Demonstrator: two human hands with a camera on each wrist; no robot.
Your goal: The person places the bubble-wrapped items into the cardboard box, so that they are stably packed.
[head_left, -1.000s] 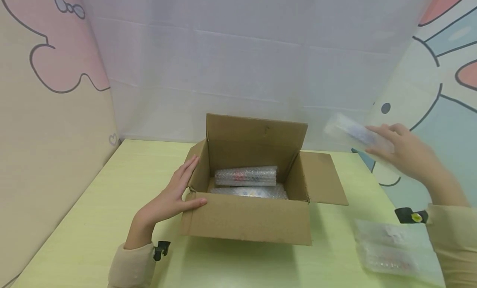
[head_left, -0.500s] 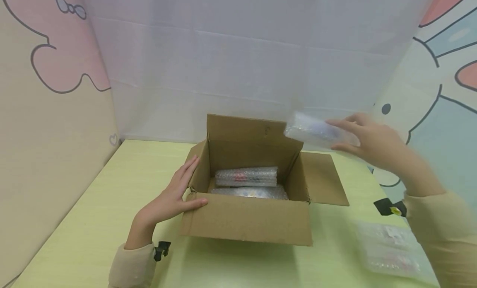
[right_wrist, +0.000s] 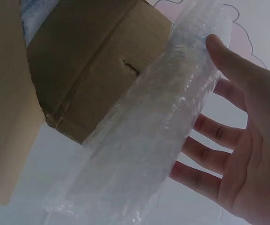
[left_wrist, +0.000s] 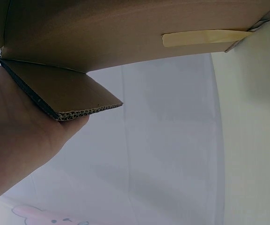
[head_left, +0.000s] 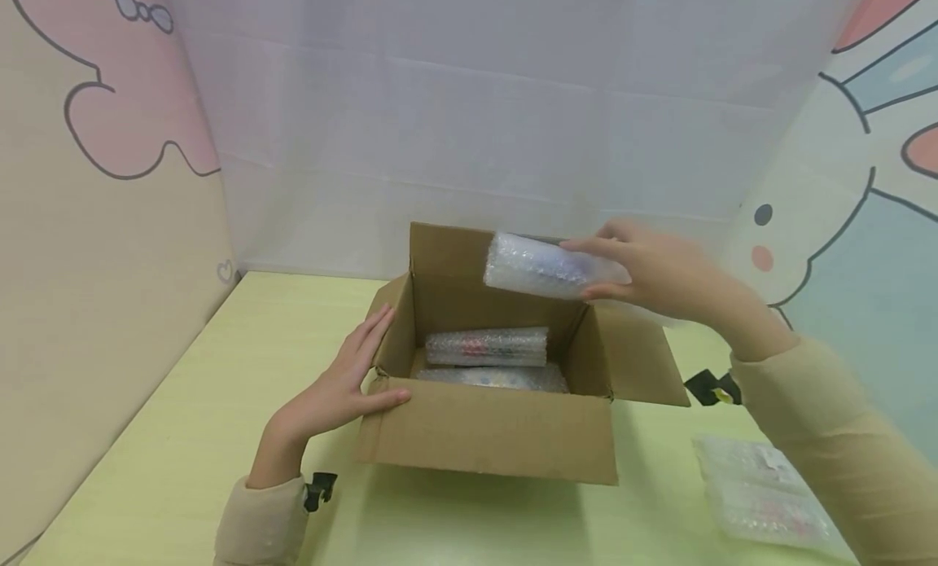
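An open cardboard box stands on the table with its flaps spread. Inside lie two bubble-wrapped items, one with red and dark print and a paler one in front of it. My left hand rests on the box's left side, thumb on the front flap and fingers along the left flap. In my right hand is a bubble-wrapped package, pinched between thumb and fingers above the box's rear right. The right wrist view shows this bubble wrap up close; its contents are hidden.
On the table's right side lie more bubble-wrapped packages, partly behind the right sleeve. A white sheet hangs behind the table. Cartoon-printed panels stand left and right. The box's right flap sticks outward.
My right hand has carried the bubble-wrapped package leftward, from right of the box to above it. The left hand has stayed on the box.
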